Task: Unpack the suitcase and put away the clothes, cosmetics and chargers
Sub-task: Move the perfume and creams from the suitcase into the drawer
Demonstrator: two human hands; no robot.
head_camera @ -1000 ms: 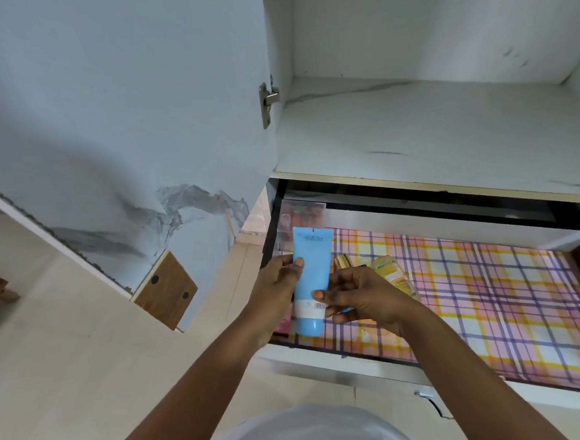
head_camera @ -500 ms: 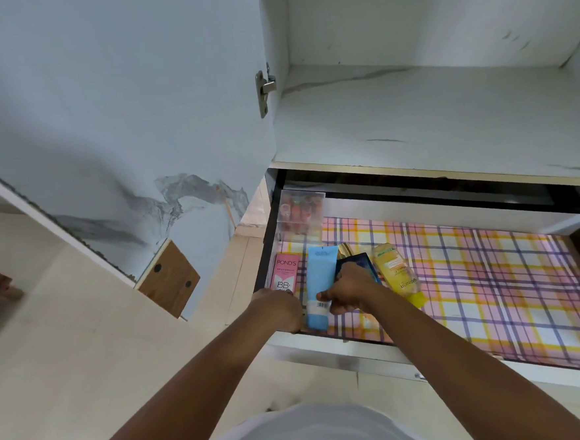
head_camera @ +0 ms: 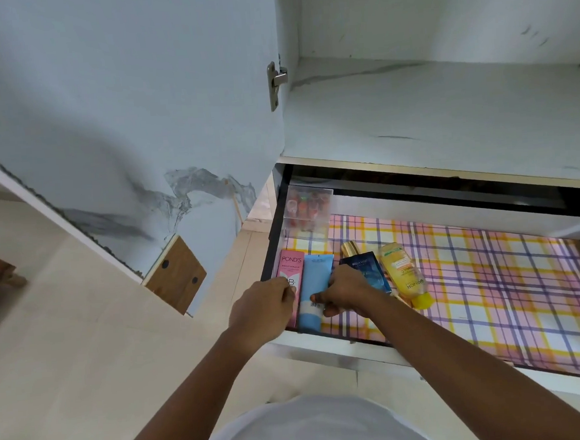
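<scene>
A light blue tube (head_camera: 315,280) lies flat in the open drawer (head_camera: 328,347), between a pink Pond's box (head_camera: 290,266) and a dark blue perfume bottle (head_camera: 364,269) with a gold cap. A yellow Garnier bottle (head_camera: 404,273) lies to the right of the perfume. My right hand (head_camera: 348,291) pinches the tube's lower end. My left hand (head_camera: 260,307) has its fingers curled on the lower end of the pink box, right beside the tube.
A clear plastic box (head_camera: 306,210) of small items stands at the drawer's back left corner. The plaid liner (head_camera: 492,291) covers the drawer floor. Above is a bare white shelf (head_camera: 428,114). The open wardrobe door (head_camera: 119,111) hangs at the left.
The blue tube came down from held upright between both hands to lying flat beside the pink box. Both hands stayed at its lower end.
</scene>
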